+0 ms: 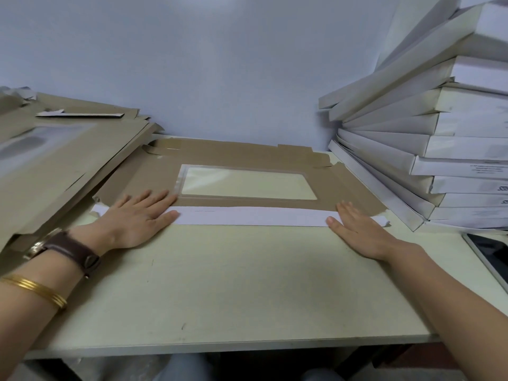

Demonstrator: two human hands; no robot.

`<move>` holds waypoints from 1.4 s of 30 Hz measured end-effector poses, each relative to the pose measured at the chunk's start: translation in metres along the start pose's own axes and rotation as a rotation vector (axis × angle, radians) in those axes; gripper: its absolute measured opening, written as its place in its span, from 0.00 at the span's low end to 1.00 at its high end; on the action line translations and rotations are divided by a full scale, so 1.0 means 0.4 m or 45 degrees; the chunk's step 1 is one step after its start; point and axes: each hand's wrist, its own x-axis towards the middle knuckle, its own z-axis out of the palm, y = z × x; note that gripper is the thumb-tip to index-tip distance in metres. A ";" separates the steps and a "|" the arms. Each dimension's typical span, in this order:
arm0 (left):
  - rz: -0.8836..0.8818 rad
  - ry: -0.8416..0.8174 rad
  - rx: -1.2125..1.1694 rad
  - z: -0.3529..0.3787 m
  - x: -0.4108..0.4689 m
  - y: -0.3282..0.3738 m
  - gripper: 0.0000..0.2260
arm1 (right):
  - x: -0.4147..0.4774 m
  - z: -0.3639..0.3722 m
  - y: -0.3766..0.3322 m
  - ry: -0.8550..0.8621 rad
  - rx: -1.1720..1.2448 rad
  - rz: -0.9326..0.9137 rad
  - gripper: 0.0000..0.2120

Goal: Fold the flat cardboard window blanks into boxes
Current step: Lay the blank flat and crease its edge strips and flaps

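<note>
A flat brown cardboard blank [247, 154] with a clear plastic window [248, 184] lies on the pale table [242, 284], brown side up. Its near flap [253, 217] is folded over and shows its white side as a long strip. My left hand [137, 215] lies flat with straight fingers on the strip's left end. My right hand [357, 229] lies flat with straight fingers on the strip's right end. Neither hand holds anything.
A pile of flat brown blanks [60, 160] covers the table's left side and overlaps the working blank's corner. A tall leaning stack of folded white boxes [428, 133] fills the right side. A tablet [492, 257] lies at the right edge. A blue wall stands behind.
</note>
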 end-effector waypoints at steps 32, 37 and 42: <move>0.202 0.761 -0.006 -0.044 -0.057 0.021 0.22 | -0.066 -0.009 0.034 0.583 0.118 -0.276 0.30; 0.508 0.732 0.135 -0.032 -0.067 0.090 0.17 | -0.063 0.011 -0.013 0.545 0.018 -0.356 0.29; 0.469 0.560 0.122 -0.005 -0.039 0.140 0.29 | -0.054 0.020 -0.061 0.483 -0.054 -0.370 0.34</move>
